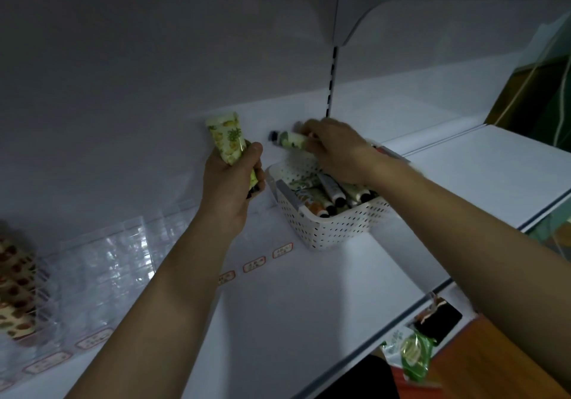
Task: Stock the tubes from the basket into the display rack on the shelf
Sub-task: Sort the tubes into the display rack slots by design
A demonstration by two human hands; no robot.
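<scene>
Dimly lit white shelf [309,306] | left hand [230,182] grips pineapple tube [227,140] | right hand [336,151] fingers pinch green tube [292,139]

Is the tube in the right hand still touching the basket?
Apart. The head view shows the right hand holding its tube above the basket rim, shelf visible between.

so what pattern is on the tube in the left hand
Pale yellow tube printed with pineapples, gripped by the left hand; the head view shows it.
</scene>
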